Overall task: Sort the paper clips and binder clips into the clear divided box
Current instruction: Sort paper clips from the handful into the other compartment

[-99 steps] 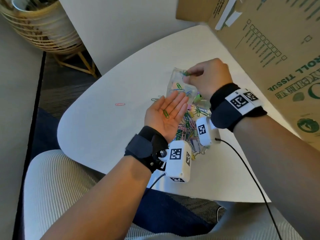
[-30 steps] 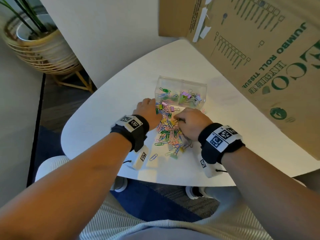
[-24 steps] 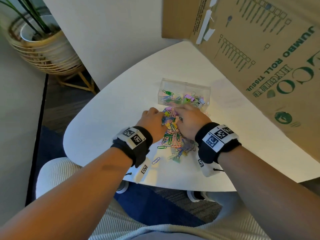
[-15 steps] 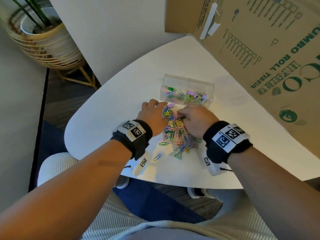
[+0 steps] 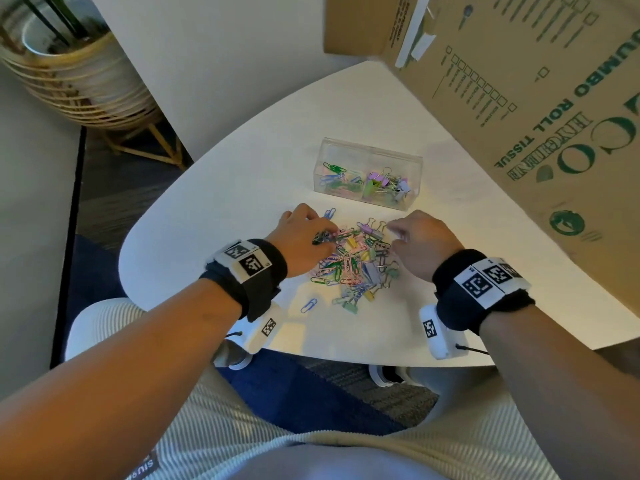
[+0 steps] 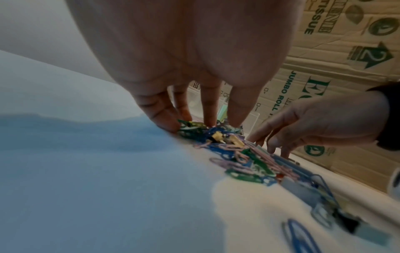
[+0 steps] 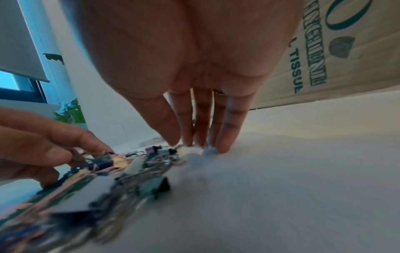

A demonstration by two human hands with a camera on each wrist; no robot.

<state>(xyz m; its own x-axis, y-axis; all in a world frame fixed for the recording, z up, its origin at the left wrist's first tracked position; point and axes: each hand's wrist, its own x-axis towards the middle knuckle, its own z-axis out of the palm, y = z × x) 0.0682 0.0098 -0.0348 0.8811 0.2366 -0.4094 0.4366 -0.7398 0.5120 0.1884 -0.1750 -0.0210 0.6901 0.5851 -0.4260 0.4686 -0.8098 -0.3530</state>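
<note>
A clear divided box (image 5: 414,169) stands on the white table (image 5: 235,188); paper clips (image 5: 333,174) lie in its left compartment and binder clips (image 5: 387,183) in its right. In front of it is a mixed pile of coloured clips (image 5: 353,265). My left hand (image 5: 327,235) (image 6: 194,125) touches the pile's left edge with straight fingers on some green clips. My right hand (image 5: 393,232) (image 7: 199,145) has straight fingers resting on the table at the pile's right edge, next to binder clips. Neither hand visibly holds a clip.
A large cardboard box (image 5: 519,98) stands on the right and leans over the table. A lone blue paper clip (image 5: 308,305) lies near the front edge, another blue one (image 5: 329,213) lies behind my left hand. A wicker planter (image 5: 69,74) stands on the floor, far left.
Earlier my left palm was up with a green clip and my right hand was at the box. Both hands came down onto the pile, and have just spread to its sides.
</note>
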